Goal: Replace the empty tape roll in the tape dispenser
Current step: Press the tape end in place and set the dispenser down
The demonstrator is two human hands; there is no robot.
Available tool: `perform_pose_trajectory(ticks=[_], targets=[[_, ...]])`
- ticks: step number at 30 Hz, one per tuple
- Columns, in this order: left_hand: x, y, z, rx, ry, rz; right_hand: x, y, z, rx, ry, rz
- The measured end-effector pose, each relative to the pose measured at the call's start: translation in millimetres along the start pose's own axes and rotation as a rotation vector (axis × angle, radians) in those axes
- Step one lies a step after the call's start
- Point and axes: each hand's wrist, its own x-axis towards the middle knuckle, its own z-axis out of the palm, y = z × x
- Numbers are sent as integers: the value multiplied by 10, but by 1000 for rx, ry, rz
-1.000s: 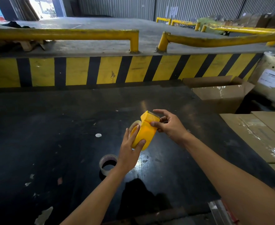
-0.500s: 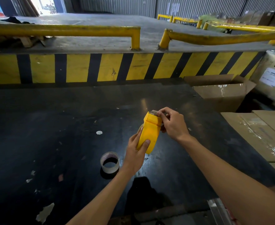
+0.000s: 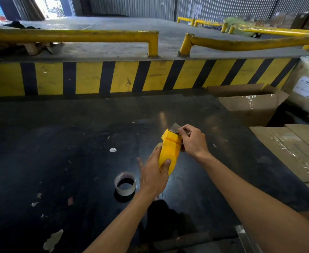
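The yellow tape dispenser (image 3: 170,150) is held up off the black worktop (image 3: 58,143), roughly upright, between both hands. The left hand (image 3: 154,175) wraps the lower body, thumb pressed on the near face and fingers curled behind, where a pale edge of a roll shows at the dispenser's left side. The right hand (image 3: 193,140) is closed in a pinch at the top end, fingertips on what looks like a strip of tape (image 3: 175,127) by the serrated cutter; whether the strip is already over the blade cannot be told. A clear tape roll (image 3: 125,183) stands on the worktop just left of the left wrist, apart from both hands; it looks thin-walled, so it may be the spent one, though that is a guess. The dispenser appears to be light, rigid moulded plastic, smooth enough to slide in a loose grasp, so the broad lower body is the sound place to hold it, keeping fingers off the toothed edge. The tape end is flimsy and sticky, best taken by its very tip and pulled straight to avoid folding onto itself.
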Motion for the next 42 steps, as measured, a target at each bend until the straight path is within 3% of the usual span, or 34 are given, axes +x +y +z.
perform_pose_trajectory(ticks=[10, 20, 29, 35, 42], targets=[[-53, 32, -15, -157, -162, 181, 86, 70, 0, -203, -10, -113], [-132, 64, 38, -343, -166, 84, 140, 56, -99, -108, -123, -161], [-205, 46, 86, -402, -187, 30, 270, 21, -144, -266, -246, -152], [-208, 22, 90, -395, -176, 39, 196, -11, -57, -331, -176, -290], [-209, -3, 110, -333, -103, 66, 11, 74, 47, -326, -126, -319]])
